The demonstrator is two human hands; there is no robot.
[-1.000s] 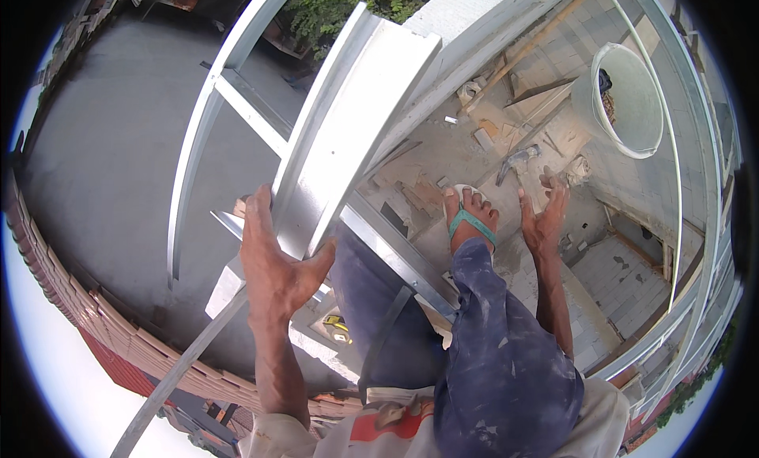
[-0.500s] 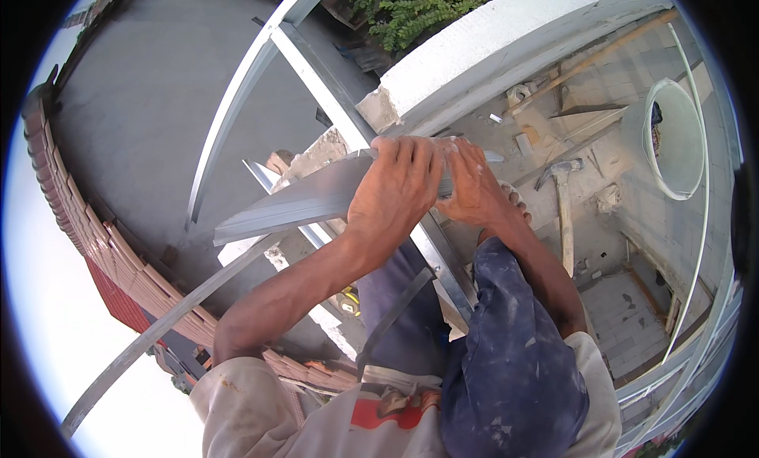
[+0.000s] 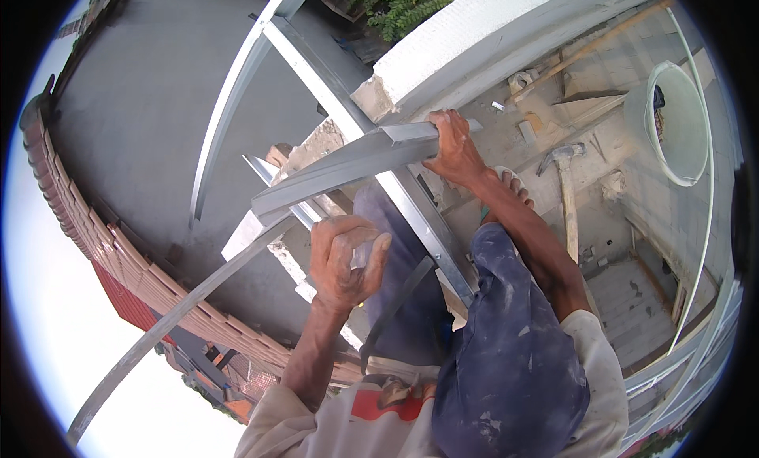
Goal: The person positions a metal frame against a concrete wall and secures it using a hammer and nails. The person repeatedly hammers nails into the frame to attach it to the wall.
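My right hand [image 3: 454, 146] is closed on the upper right end of a silver metal channel [image 3: 304, 179], which lies slanting across a metal beam [image 3: 419, 225]. Below the channel's left end, my left hand [image 3: 345, 262] is off it, fingers curled; whether it holds anything I cannot make out. A long flat grey strip [image 3: 182, 300] runs from near that end to the lower left. My raised knee [image 3: 502, 284] in dusty dark trousers is beside the beam, with my sandalled foot partly behind the right forearm.
At right lie a hammer [image 3: 568, 197], a pale bucket [image 3: 676, 122] and wooden pieces among debris, beside a thin white rod [image 3: 696, 284]. A white block wall [image 3: 443, 43] rises top centre. At left are a grey roof surface [image 3: 142, 134], its tiled edge [image 3: 142, 276] and a curved metal member [image 3: 229, 102].
The channel was swung from upright to lying across the beam. My right hand took hold of it; my left hand has since let go and moved downward.
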